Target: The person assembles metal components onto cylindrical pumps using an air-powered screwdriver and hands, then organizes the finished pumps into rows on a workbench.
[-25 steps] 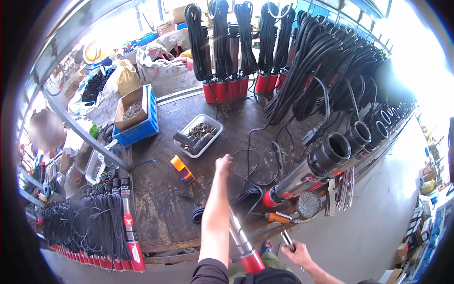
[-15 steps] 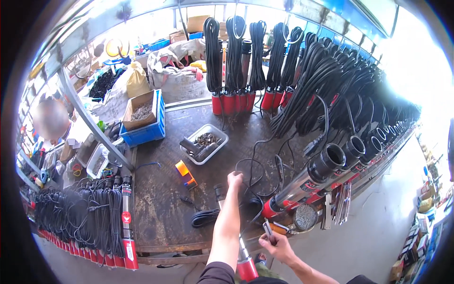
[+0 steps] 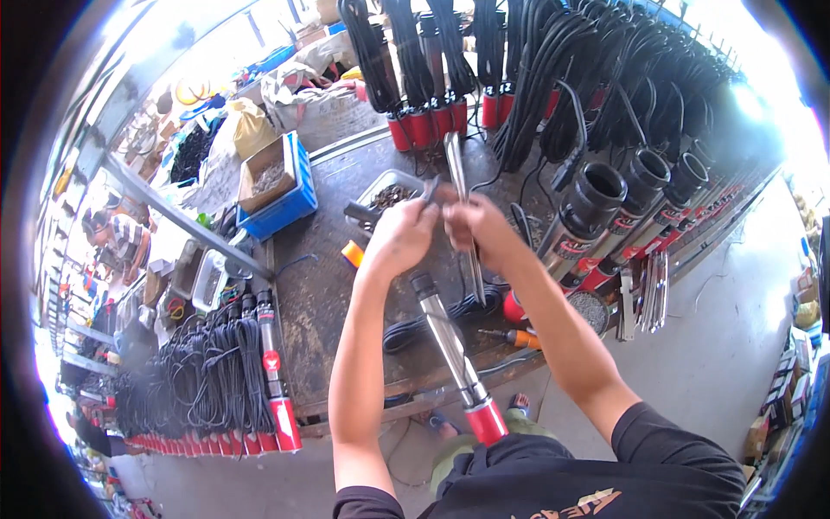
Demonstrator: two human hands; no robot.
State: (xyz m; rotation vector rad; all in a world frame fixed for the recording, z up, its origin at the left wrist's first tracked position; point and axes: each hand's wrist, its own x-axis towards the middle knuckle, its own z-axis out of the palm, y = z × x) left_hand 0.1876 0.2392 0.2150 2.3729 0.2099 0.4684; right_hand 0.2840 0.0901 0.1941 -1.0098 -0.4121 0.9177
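Two bare hands are close together above the bench (image 3: 303,355), with a long shiny metal strip (image 3: 456,163) at the right one. The fingers of the right hand (image 3: 484,227) look curled around the strip's middle, though blur hides the exact grip. Those of the left hand (image 3: 402,233) are bent in just beside it; something greyish shows at their tips, and I cannot tell whether they grasp it, how wide they stand, or whether the hands touch. The strip's long axis runs near to far, its far end leaning slightly left.

The steel tube (image 3: 449,342) with a red base (image 3: 487,422) lies on the near side of both hands, leaning over the bench's near edge toward the person's lap. Its long axis slants from the dark top at far left to the red base at near right; that top is nearer to the left hand, while the near end of the strip hangs to its right.

A coil of black cable (image 3: 402,337) lies on the bench behind the tube, and an orange-handled screwdriver (image 3: 522,338) rests to its right. Beyond the left hand is a white tray (image 3: 413,179) of small parts, with a blue crate (image 3: 281,218) farther left.
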